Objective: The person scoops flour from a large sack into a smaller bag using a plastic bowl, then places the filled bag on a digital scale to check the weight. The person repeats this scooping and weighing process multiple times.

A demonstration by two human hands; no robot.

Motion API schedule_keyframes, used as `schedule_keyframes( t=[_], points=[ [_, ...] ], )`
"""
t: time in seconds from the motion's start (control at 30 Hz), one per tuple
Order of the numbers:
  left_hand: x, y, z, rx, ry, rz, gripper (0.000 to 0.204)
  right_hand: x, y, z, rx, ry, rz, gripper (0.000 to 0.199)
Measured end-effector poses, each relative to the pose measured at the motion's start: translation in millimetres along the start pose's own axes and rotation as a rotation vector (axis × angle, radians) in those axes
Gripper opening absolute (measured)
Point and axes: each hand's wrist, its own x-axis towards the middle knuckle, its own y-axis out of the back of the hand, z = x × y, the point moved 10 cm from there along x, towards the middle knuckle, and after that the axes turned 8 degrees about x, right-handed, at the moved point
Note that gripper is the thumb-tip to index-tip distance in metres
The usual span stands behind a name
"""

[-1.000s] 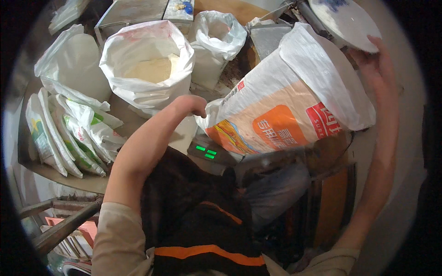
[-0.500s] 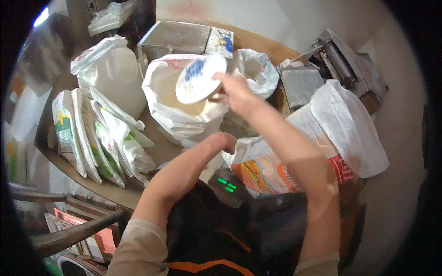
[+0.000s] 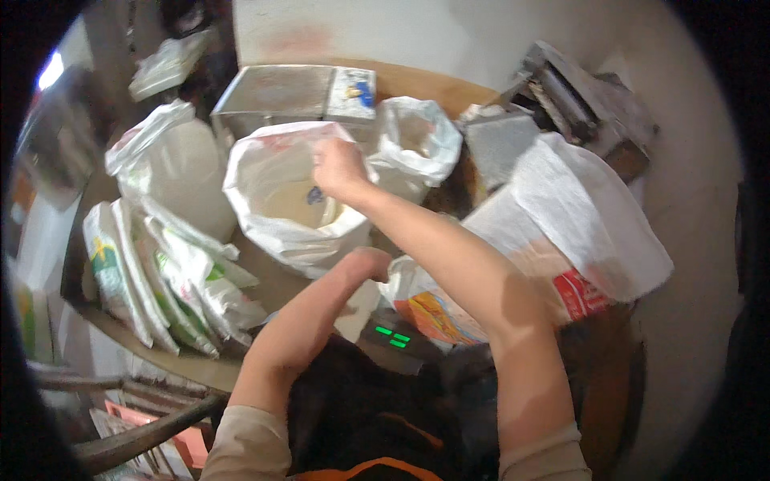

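A large white woven sack point(image 3: 241, 204), its rim rolled open, holds a pale beige grainy or powdery material. My right hand point(image 3: 341, 167) is closed over its mouth. In its grip is a white plate point(image 3: 330, 211) with a blue print, now mostly hidden down inside the sack. In front of that sack, my left hand point(image 3: 369, 263) is bent with its fingers curled at the edge of a smaller white bag point(image 3: 357, 313), seemingly gripping it. The fingertips are partly hidden. Beneath that bag is a dark scale with a lit green display point(image 3: 393, 337).
Several filled printed bags point(image 3: 164, 280) lean together at the left, below a cloudy white bag point(image 3: 180, 168). A metal box point(image 3: 277, 94) and a smaller open bag point(image 3: 417, 140) stand behind. A printed sack point(image 3: 513, 240) lies at the right, beside a roller machine point(image 3: 565, 100).
My right hand has lowered the plate from above the sack's mouth down into it, moving left. The left hand stays at the smaller bag. The whole view has shifted slightly.
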Motion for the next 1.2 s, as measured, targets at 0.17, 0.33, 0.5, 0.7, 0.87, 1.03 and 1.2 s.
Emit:
schedule_keyframes(
  t=[0.17, 0.33, 0.5, 0.7, 0.87, 1.03, 1.2],
  points=[
    [-7.2, 30.8, 22.5, 0.034, -0.029, -0.091, 0.037, -20.7, 39.4, -63.8, -0.421, 0.263, -0.307, 0.027],
    [-39.5, 84.1, 19.1, -0.090, 0.062, 0.208, 0.041, -25.7, 184.8, -109.3, -0.779, 0.369, -0.146, 0.036],
    [-70.4, 179.6, 78.3, -0.483, -0.009, 0.627, 0.034, -112.8, 503.9, -57.0, -0.924, -0.095, 0.282, 0.038],
    [-89.2, 245.3, 138.9, -1.340, -0.126, 0.556, 0.049, -312.3, 611.5, 63.2, -0.671, -0.813, 0.273, 0.054],
    [-81.4, 280.5, 186.7, -1.567, -0.136, 0.302, 0.042, -350.7, 574.1, 81.7, -0.281, -1.023, 0.238, 0.040],
    [-81.5, 318.9, 190.6, -1.509, -0.154, 0.442, 0.023, -323.5, 572.7, 59.4, -0.423, -0.839, 0.211, 0.028],
    [-121.0, 381.4, 167.3, -1.137, -0.127, 0.772, 0.010, -334.3, 600.2, 79.6, -0.372, -0.803, 0.372, 0.019]
  ],
)
